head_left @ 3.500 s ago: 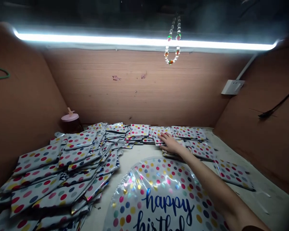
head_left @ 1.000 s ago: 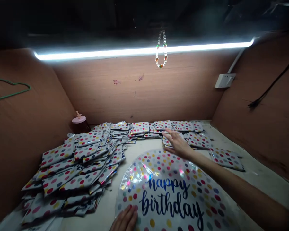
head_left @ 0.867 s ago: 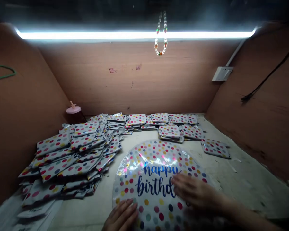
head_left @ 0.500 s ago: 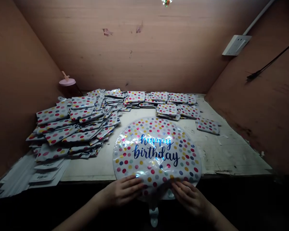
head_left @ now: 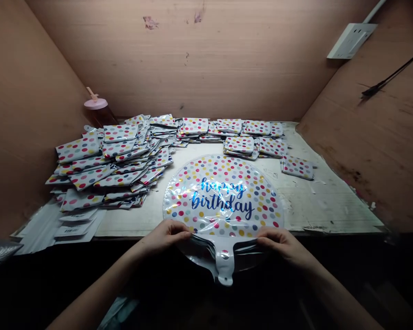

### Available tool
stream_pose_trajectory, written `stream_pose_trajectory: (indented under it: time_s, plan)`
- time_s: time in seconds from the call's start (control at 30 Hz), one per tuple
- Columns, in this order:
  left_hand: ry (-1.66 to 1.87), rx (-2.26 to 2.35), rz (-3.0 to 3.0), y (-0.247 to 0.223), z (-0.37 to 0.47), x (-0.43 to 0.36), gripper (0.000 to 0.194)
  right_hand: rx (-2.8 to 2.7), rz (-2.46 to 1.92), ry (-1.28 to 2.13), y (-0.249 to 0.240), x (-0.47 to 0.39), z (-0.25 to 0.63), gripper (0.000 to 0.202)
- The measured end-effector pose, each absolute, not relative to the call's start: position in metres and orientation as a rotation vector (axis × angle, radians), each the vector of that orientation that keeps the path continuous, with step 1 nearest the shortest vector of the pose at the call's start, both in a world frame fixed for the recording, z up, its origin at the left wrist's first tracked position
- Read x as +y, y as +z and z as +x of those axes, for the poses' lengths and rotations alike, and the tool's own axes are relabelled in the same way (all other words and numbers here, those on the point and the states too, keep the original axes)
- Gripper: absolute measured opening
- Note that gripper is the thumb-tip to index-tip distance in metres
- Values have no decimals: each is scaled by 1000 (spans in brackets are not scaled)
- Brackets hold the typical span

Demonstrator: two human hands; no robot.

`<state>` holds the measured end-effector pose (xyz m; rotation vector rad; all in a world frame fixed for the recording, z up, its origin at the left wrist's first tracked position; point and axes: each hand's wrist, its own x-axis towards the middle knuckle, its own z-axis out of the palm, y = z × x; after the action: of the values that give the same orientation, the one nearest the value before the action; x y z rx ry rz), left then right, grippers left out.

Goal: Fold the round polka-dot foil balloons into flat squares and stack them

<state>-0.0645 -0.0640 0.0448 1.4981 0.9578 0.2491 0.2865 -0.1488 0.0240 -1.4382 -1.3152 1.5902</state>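
Note:
A flat foil balloon (head_left: 223, 183) with coloured dots and blue "happy birthday" lettering lies on the table, its lower part hanging past the front edge. My left hand (head_left: 170, 234) pinches its lower left side between thumb and fingers. On the lower right side, my right hand (head_left: 278, 240) grips it the same way. Between my hands the foil is bent along a crosswise line, with several thin layers showing beneath. The pale neck tab (head_left: 225, 266) points down toward me at the middle.
Folded dotted foil packets (head_left: 120, 160) are heaped at the left, with more along the back and one (head_left: 297, 167) at the right. White printed sheets (head_left: 77, 227) lie front left. A pink-lidded cup (head_left: 96, 107) stands in the back left corner. Partitions (head_left: 227, 64) enclose the table; a socket (head_left: 353, 41) is mounted right.
Both my hands have gone from lying flat on the balloon's lower part to pinching its sides. The foil there is now bent, exposing layers and the neck tab. The view has tilted down slightly.

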Motion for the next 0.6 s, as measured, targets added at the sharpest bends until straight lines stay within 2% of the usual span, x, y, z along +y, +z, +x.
stream_pose_trajectory:
  time_s: [0.17, 0.27, 0.4, 0.47, 0.6]
  plan:
    - [372, 1142, 1403, 36, -58, -62, 21, -1011, -1477, 1661, 25, -143, 280, 37]
    - [433, 1193, 1551, 30, -49, -67, 14, -1218, -1543, 1385, 23, -140, 268, 34]
    - [357, 1275, 1976, 38, -24, -79, 26, -1684, -1584, 880, 20, -140, 247, 22]
    - [279, 1348, 2135, 45, -9, -87, 29, -1723, -1582, 782, 18, -139, 238, 20]
    - [136, 1476, 2327, 52, 10, -95, 53, -1627, -1616, 755, 12, -136, 233, 18]
